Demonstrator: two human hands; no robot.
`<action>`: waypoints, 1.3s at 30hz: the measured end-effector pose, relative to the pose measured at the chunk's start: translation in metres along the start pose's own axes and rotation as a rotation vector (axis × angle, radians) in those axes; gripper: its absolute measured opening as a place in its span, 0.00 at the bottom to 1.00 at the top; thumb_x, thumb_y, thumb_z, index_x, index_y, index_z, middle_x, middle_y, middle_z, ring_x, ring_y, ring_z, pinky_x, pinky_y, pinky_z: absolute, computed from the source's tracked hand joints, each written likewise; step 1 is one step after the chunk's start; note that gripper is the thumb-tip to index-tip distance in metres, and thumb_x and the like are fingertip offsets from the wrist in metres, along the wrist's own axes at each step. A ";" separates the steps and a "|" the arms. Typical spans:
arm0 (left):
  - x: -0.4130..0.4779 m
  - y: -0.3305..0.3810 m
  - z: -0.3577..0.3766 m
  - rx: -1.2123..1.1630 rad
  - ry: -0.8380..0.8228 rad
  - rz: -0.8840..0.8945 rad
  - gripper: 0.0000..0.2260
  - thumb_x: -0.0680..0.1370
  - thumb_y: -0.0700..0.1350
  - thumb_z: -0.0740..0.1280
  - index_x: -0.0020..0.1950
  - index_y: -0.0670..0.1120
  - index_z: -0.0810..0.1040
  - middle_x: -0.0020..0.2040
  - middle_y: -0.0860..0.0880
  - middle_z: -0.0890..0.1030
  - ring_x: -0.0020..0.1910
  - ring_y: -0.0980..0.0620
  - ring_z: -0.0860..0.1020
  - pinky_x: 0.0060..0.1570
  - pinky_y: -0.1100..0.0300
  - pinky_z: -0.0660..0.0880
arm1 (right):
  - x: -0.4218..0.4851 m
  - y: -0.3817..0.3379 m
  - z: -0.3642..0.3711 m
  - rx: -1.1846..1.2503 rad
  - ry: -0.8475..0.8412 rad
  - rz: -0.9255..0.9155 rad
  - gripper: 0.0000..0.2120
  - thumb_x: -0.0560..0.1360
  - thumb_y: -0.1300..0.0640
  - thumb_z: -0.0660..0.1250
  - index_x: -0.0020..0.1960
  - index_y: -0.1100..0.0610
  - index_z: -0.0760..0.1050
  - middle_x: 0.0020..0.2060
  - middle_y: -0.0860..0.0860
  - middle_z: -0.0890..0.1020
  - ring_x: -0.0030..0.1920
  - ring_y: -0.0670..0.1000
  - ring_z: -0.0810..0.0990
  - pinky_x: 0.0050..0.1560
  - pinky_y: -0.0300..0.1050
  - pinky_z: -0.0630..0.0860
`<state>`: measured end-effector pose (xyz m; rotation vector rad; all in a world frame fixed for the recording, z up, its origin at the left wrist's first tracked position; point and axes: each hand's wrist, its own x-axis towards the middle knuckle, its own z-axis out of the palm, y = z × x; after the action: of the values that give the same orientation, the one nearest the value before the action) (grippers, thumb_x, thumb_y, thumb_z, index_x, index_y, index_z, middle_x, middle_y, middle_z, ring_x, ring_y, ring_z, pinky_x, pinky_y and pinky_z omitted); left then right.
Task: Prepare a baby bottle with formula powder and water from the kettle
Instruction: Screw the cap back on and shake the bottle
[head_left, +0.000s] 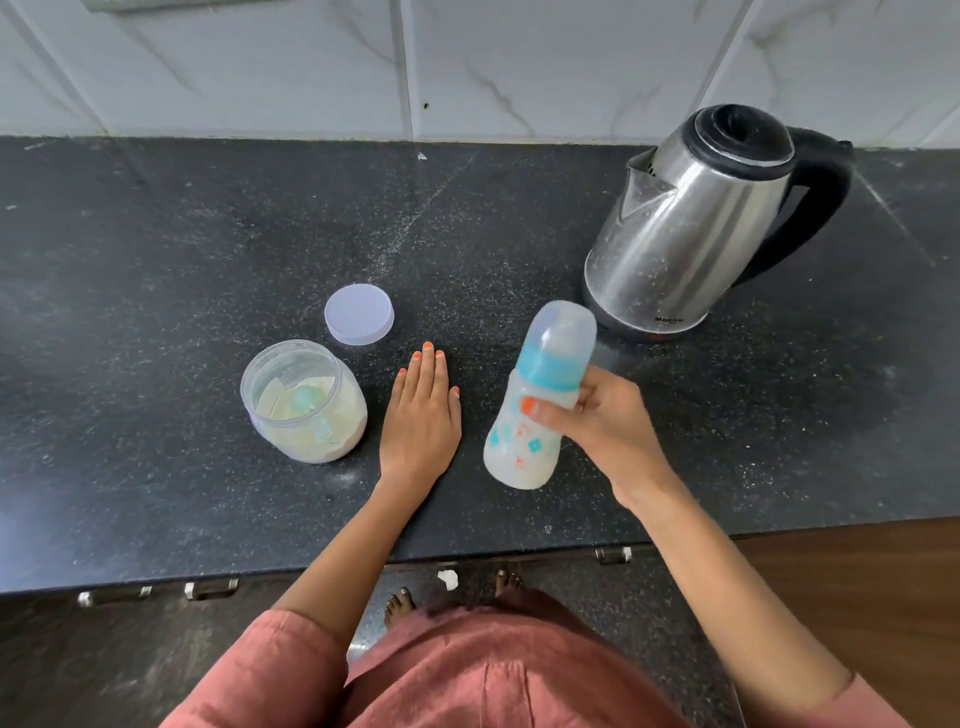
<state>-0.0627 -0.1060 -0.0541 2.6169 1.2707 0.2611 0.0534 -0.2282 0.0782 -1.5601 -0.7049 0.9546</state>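
My right hand (602, 415) grips a baby bottle (524, 447) around its middle and holds it tilted above the black counter (156, 260). The bottle has a blue collar, a clear cap and milky white liquid inside. Flat on the counter lies my left hand (422, 415), fingers straight, between the bottle and an open clear jar of formula powder (304, 402). A blue scoop sits in the powder. The jar's round lid (359, 314) lies behind the jar. A steel kettle (691, 228) with a black lid and handle stands at the back right.
A white marbled tile wall (467, 62) runs along the back of the counter. The counter's front edge has metal drawer handles (210, 588) below it. Floor and my feet show beneath.
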 end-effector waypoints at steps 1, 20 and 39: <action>0.000 0.000 0.000 -0.005 0.001 0.001 0.22 0.82 0.46 0.49 0.74 0.39 0.52 0.76 0.42 0.53 0.75 0.46 0.51 0.72 0.55 0.44 | 0.001 0.000 -0.001 0.018 0.008 -0.012 0.12 0.67 0.67 0.71 0.43 0.52 0.78 0.34 0.42 0.83 0.37 0.39 0.81 0.40 0.33 0.78; 0.000 0.000 0.002 -0.006 0.000 -0.005 0.29 0.77 0.52 0.36 0.74 0.39 0.53 0.76 0.42 0.54 0.75 0.46 0.53 0.71 0.56 0.44 | 0.010 -0.003 -0.001 0.157 0.073 -0.022 0.09 0.69 0.65 0.69 0.46 0.54 0.77 0.39 0.46 0.84 0.43 0.44 0.82 0.49 0.44 0.80; 0.000 0.001 -0.001 -0.023 -0.017 -0.010 0.22 0.82 0.46 0.47 0.75 0.39 0.50 0.76 0.43 0.51 0.75 0.47 0.49 0.72 0.56 0.43 | 0.017 -0.002 -0.012 0.482 0.264 -0.127 0.13 0.67 0.59 0.72 0.51 0.54 0.76 0.44 0.46 0.83 0.47 0.44 0.81 0.50 0.45 0.78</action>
<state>-0.0621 -0.1063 -0.0527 2.5876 1.2671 0.2496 0.0727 -0.2189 0.0774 -1.1694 -0.3475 0.7386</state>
